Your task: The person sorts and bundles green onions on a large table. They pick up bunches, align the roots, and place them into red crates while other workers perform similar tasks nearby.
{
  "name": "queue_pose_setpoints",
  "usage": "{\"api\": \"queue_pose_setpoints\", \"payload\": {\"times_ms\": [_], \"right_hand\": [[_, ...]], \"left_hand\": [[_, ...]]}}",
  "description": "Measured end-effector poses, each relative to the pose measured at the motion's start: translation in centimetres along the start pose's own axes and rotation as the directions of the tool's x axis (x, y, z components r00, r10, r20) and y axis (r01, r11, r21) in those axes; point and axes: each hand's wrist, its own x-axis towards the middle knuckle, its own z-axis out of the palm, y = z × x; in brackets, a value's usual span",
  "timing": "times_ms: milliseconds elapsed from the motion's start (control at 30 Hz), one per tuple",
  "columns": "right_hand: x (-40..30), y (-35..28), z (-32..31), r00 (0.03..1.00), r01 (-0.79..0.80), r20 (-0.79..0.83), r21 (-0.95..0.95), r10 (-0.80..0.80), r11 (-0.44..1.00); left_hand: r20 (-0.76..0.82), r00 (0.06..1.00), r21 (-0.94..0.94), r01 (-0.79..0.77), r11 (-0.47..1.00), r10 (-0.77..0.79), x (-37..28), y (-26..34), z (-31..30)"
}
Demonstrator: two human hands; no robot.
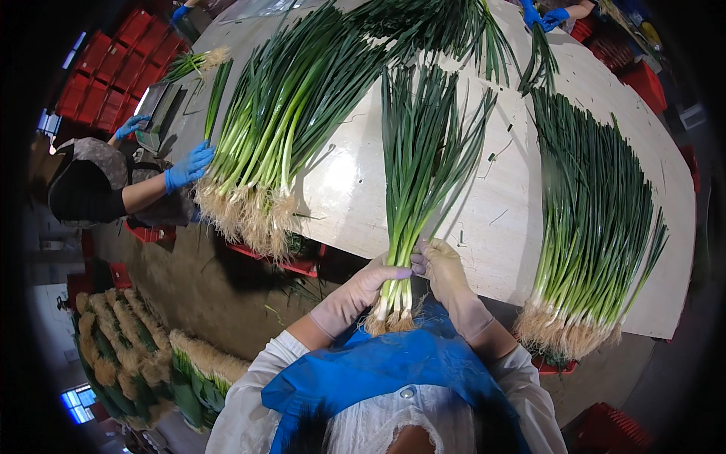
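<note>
A bunch of green onions (411,187) rises upright before me, its leaves resting over the pale tabletop. My left hand (377,281), in a thin pale glove, grips the bunch around its white stems. Below that grip, the stringy roots (391,323) hang against my blue apron (397,357). On the bunch's right side, my gloved right hand (442,264) pinches a green onion stalk at the edge; its fingertips partly hide the hold. A wide row of green onions (590,227) lies to the right, roots toward me. Another large pile (283,125) lies to the left.
A co-worker's blue-gloved hand (190,167) touches the left pile, near a scale (156,116). Another person's blue gloves (544,17) hold green onions at the far right. Red crates (113,71) are stacked at left. Bundled green onions (125,357) stand on the floor behind left.
</note>
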Motion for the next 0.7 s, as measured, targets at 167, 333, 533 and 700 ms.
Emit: {"api": "queue_pose_setpoints", "payload": {"times_ms": [167,333,533,700], "right_hand": [[-2.8,0.6,-2.7,0.933,0.087,0.343,0.065,-0.104,0.994],[-8.1,0.8,-6.6,0.859,0.150,0.506,-0.100,-0.079,0.984],[-17.4,-0.8,-11.2,0.901,0.400,-0.096,-0.195,-0.423,0.896],[-23.6,0.1,-21.2,0.371,0.629,-0.536,-0.456,-0.758,0.630]], "left_hand": [[0.019,0.999,-0.068,0.039,0.997,-0.038,-0.2,0.3,-0.2],[-0.067,0.996,-0.077,0.053,0.996,-0.058,-0.6,1.2,-0.3],[-0.259,0.964,0.176,0.115,0.978,-0.067,-1.8,2.5,-3.6],[-0.228,0.973,0.258,0.099,0.961,-0.039,-4.4,3.5,-5.7]]}}
